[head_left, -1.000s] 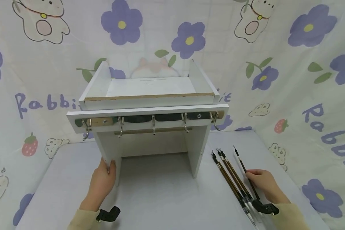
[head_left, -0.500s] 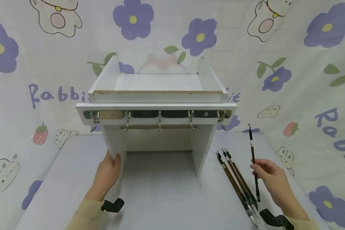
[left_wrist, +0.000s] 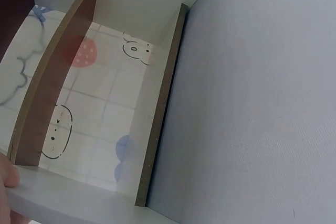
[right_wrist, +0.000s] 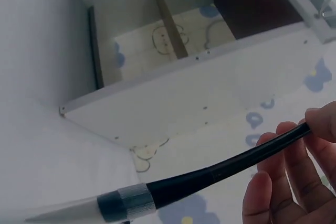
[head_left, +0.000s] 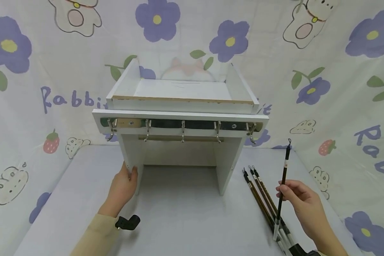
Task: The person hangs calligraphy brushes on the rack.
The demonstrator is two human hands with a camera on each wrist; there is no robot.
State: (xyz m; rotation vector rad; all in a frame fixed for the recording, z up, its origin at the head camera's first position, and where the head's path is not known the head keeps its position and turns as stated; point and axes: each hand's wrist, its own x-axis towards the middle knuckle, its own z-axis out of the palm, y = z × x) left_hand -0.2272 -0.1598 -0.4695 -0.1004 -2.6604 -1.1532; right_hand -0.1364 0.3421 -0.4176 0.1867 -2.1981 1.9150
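A white wooden rack (head_left: pixel 179 106) stands on the table, with an open tray on top and a row of silver hooks (head_left: pixel 182 131) along its front board. My left hand (head_left: pixel 121 188) grips the front edge of its left side panel (head_left: pixel 132 153). To the right of the rack, my right hand (head_left: pixel 302 206) pinches a dark-handled calligraphy brush (head_left: pixel 284 170) by its shaft. The brush tilts slightly, hanging loop up and tip down. In the right wrist view, its pale tip (right_wrist: pixel 68 212) appears inside a clear cap. The hooks carry nothing.
Several other brushes (head_left: pixel 259 193) lie side by side on the white table (head_left: pixel 179 220), between the rack and my right hand. A patterned cloth (head_left: pixel 192 35) with flowers and rabbits hangs behind. Under the rack, a crossbar (left_wrist: pixel 58 56) joins the side panels.
My right hand has lifted the brush off the table and turned it nearly upright, its loop rising. My left hand keeps its grip on the panel. The head view has shifted slightly.
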